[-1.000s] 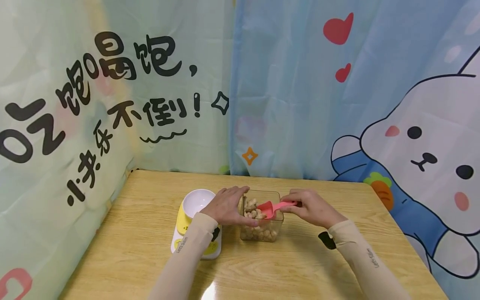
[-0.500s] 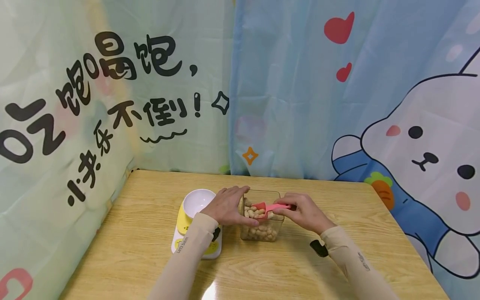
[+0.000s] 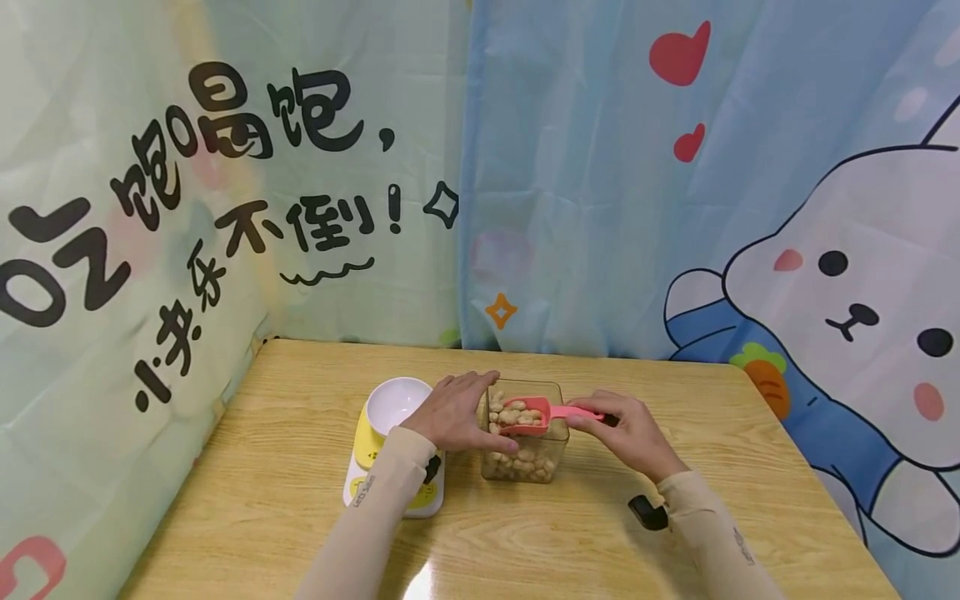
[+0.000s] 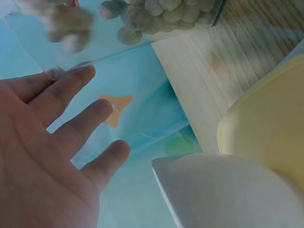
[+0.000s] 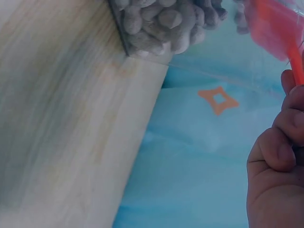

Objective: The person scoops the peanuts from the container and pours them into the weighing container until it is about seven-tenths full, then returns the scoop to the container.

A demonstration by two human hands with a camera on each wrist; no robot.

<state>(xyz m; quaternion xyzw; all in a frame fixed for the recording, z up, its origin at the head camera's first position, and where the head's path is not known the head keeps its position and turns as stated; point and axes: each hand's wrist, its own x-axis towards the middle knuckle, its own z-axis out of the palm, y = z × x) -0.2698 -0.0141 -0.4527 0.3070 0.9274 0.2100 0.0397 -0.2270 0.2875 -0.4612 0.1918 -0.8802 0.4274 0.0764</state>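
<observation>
A clear square container (image 3: 557, 454) of shelled-looking tan peanuts (image 3: 525, 467) stands on the table. My left hand (image 3: 453, 414) spans its left side, thumb along the front rim and fingers at the back corner. In the left wrist view, the lower fingers (image 4: 90, 114) spread free of the wall. My right hand (image 3: 633, 433) pinches the handle of a pink scoop (image 3: 555, 412), held level over the container's mouth with several peanuts in it. Through the clear wall, the right wrist view shows the scoop (image 5: 275, 28) above the heap.
Left of the container, a white bowl (image 3: 396, 400) sits on a yellow and white kitchen scale (image 3: 351, 483), partly covered by my left forearm. The wooden table (image 3: 600, 550) ends at printed curtains (image 3: 570, 250) behind and to the left.
The right hand has pushed the scoop into the peanuts, then turned it level and drawn it up, loaded, slightly rightward. The left hand has stayed on the container.
</observation>
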